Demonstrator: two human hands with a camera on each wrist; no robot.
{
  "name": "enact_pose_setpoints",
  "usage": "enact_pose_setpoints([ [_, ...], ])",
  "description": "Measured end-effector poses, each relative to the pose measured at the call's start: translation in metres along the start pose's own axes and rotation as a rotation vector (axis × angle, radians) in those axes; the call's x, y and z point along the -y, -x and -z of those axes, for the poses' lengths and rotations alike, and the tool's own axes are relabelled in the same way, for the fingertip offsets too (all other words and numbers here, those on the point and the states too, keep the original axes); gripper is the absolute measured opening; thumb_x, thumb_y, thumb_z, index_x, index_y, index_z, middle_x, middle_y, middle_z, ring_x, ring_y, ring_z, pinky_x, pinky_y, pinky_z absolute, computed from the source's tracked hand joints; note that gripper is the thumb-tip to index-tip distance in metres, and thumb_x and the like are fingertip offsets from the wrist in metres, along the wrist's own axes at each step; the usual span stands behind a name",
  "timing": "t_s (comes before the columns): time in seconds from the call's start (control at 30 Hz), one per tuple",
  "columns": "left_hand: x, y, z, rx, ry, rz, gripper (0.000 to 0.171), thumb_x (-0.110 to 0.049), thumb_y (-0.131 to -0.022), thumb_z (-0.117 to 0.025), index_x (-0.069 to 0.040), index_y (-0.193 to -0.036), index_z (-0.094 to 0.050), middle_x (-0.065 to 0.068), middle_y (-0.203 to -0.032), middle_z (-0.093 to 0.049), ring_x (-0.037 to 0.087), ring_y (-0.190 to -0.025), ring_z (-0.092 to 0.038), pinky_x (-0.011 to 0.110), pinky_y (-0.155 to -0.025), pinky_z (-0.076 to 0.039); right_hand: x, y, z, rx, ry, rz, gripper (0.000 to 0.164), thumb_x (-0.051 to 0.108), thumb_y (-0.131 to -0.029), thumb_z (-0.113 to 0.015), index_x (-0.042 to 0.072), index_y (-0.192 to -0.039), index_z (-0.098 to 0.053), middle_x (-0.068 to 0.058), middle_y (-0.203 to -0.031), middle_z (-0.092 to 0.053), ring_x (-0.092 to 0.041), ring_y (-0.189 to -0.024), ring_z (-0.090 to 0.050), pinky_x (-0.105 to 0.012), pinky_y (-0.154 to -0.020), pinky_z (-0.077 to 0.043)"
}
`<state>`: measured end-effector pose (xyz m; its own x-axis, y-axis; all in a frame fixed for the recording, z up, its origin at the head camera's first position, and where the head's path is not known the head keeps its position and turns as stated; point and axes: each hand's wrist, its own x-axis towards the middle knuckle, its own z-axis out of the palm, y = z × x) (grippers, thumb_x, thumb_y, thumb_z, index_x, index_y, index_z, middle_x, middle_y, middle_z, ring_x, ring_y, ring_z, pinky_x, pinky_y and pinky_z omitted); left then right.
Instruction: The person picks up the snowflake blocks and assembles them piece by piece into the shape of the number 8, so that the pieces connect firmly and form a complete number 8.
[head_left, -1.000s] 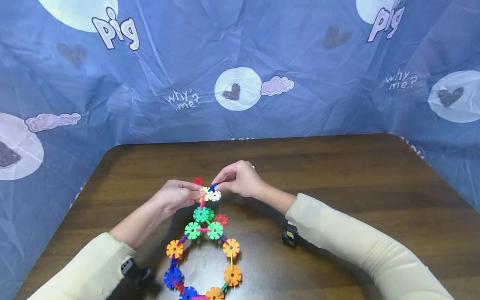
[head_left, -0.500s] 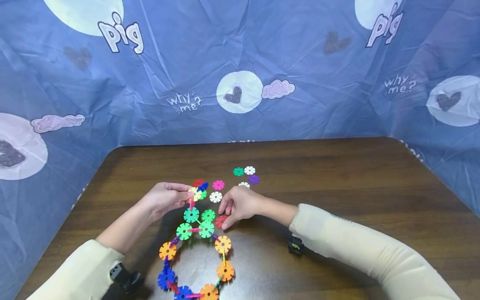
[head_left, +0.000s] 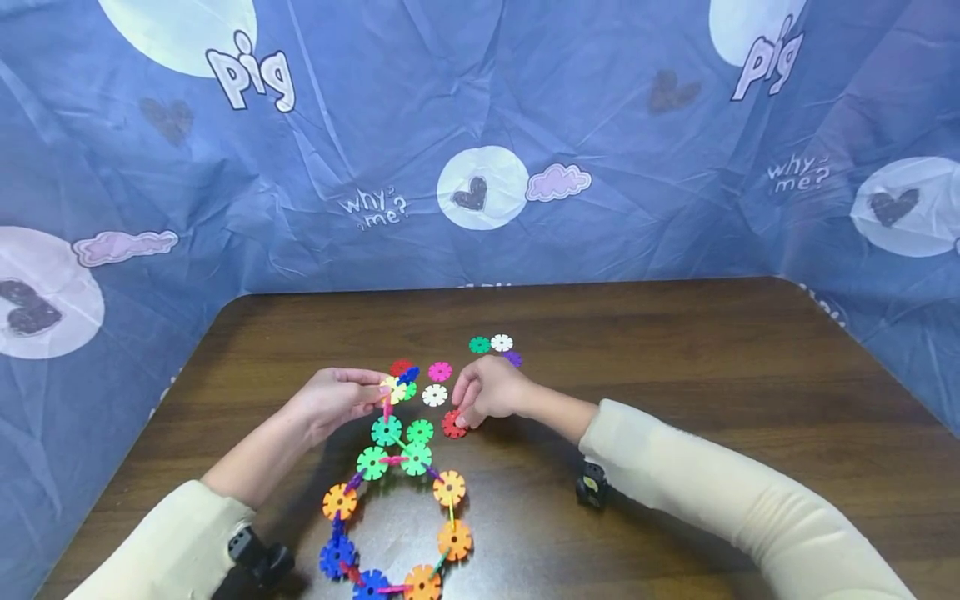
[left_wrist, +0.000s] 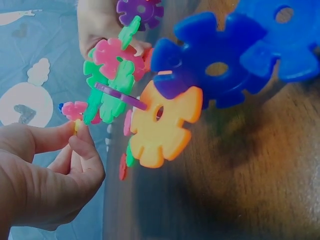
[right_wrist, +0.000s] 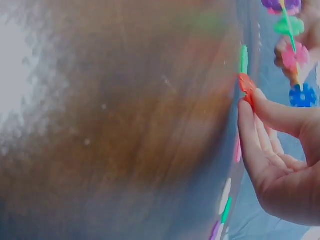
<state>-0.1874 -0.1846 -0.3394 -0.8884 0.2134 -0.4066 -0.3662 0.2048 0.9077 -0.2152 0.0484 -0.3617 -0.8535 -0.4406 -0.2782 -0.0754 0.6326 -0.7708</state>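
Observation:
In the head view my left hand [head_left: 333,404] pinches a yellow notched plastic disc [head_left: 392,389] between thumb and finger. This disc tops a linked chain; a blue disc [head_left: 408,376] is slotted to it. Below, a teal disc [head_left: 386,430] and light green discs [head_left: 372,462] lead into a ring of orange discs [head_left: 454,540] and blue discs [head_left: 337,556], joined by upright discs. My right hand [head_left: 495,388] pinches a loose red disc [head_left: 452,424], to the right of the chain. The right wrist view shows the red disc [right_wrist: 246,89] between thumb and fingertip.
Loose discs lie around: pink [head_left: 440,372], white [head_left: 435,395], green [head_left: 420,432], another red [head_left: 401,367]. Farther back are a dark green disc [head_left: 480,344], a white disc [head_left: 502,342] and a purple disc [head_left: 513,359]. A blue printed cloth [head_left: 480,242] hangs behind the brown table [head_left: 675,358].
My right hand has left the blue disc at the chain's top, come down to the loose red disc and taken it, shifting it up and right. My left hand keeps pinching the yellow disc.

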Motion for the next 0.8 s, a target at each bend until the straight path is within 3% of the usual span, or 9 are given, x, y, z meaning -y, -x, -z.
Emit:
enact_pose_setpoints([
  [0.17, 0.000, 0.000, -0.001, 0.001, 0.008, 0.016, 0.043, -0.008, -0.094, -0.059, 0.012, -0.130, -0.048, -0.010, -0.074, -0.066, 0.002, -0.074, -0.062, 0.014, -0.072, -0.053, -0.005, -0.007, 0.007, 0.005, -0.320, -0.098, 0.023, -0.008, -0.078, -0.071, -0.009, -0.101, -0.069, -0.022, -0.091, -0.074, -0.012, -0.065, -0.070, -0.033, -0.070, -0.061],
  [0.43, -0.002, 0.002, -0.004, -0.027, 0.040, 0.015, 0.038, -0.013, -0.093, -0.063, 0.008, -0.124, -0.056, -0.011, -0.077, -0.068, 0.000, -0.075, -0.062, 0.014, -0.074, -0.054, 0.003, -0.014, 0.017, -0.099, -0.625, -0.111, 0.030, -0.006, -0.083, -0.068, -0.011, -0.112, -0.065, -0.009, -0.085, -0.073, -0.009, -0.064, -0.068, -0.040, -0.085, -0.058],
  [0.63, -0.002, 0.000, -0.006, -0.043, 0.041, 0.019, 0.037, -0.014, -0.092, -0.064, 0.006, -0.122, -0.057, -0.012, -0.077, -0.068, -0.001, -0.074, -0.062, 0.014, -0.073, -0.054, 0.013, -0.016, 0.017, -0.125, -0.706, -0.089, 0.032, -0.007, -0.083, -0.068, -0.011, -0.115, -0.064, -0.022, -0.105, -0.072, -0.010, -0.066, -0.070, -0.046, -0.093, -0.053],
  [0.8, -0.001, -0.001, -0.007, -0.044, 0.043, 0.012, 0.035, -0.013, -0.092, -0.064, 0.006, -0.121, -0.058, -0.012, -0.076, -0.068, -0.001, -0.073, -0.062, 0.013, -0.072, -0.054, 0.013, -0.016, 0.016, -0.135, -0.727, -0.073, 0.032, -0.007, -0.083, -0.068, -0.011, -0.115, -0.064, -0.023, -0.107, -0.071, -0.011, -0.066, -0.070, -0.048, -0.095, -0.051],
])
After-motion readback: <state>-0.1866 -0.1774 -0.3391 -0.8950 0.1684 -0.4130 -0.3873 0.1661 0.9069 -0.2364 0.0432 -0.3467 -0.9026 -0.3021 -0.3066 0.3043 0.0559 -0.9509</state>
